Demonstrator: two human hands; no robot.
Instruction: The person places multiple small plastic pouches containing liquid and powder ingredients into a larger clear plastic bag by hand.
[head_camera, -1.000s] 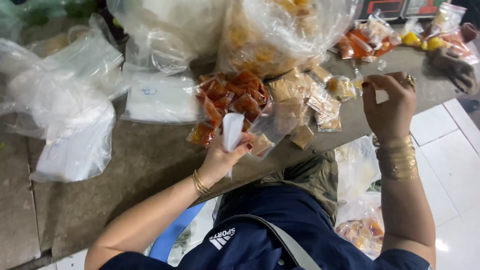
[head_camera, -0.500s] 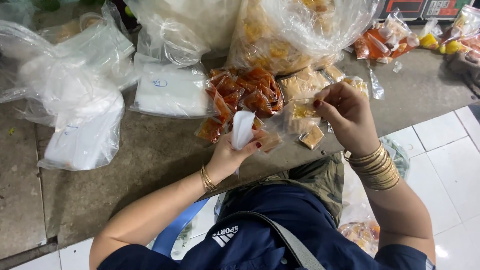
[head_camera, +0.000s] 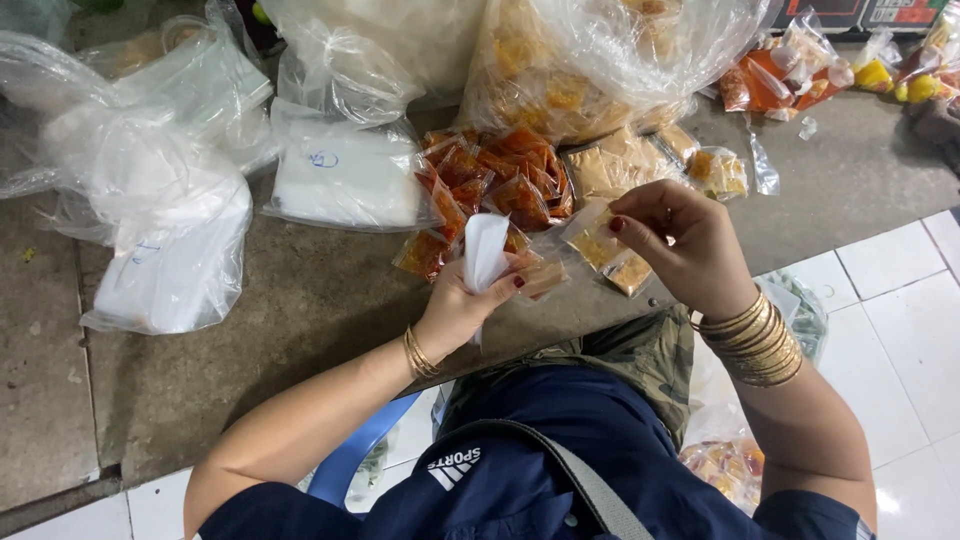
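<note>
Since the earlier frame the right hand (head_camera: 690, 245) has come in from the counter's far side and now sits just right of the left hand (head_camera: 470, 300), both over the counter's (head_camera: 300, 330) near edge. At far left lie clear bags of white powder (head_camera: 150, 200), and next to them a flat white packet (head_camera: 345, 175). The left hand's fingers are curled shut around a small white bag (head_camera: 485, 250) that stands upright in its grip, with a tan sachet (head_camera: 545, 278) touching its fingertips. Behind it lies a pile of red sachets (head_camera: 495, 175). The right hand's thumb and forefinger are pinched together on a yellow sachet (head_camera: 597, 240), the other fingers bent loosely. Gold bangles (head_camera: 755, 345) ring that wrist. More yellow sachets (head_camera: 640, 155) lie beyond.
</note>
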